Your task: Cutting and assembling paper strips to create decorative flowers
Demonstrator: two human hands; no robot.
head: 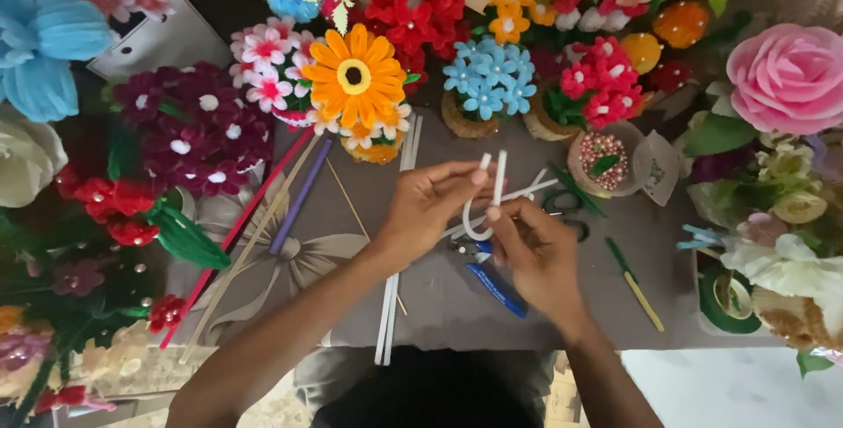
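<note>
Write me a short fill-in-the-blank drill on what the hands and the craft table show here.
1. Both hands bend a white pipe cleaner into a ____ shape.
2. The big flower with the yellow centre has ____ petals.
3. The pliers lying under the right hand have ____ handles.
4. The left hand pinches the pipe cleaner between thumb and ____.

Missing words: U; orange; blue; fingers
</note>
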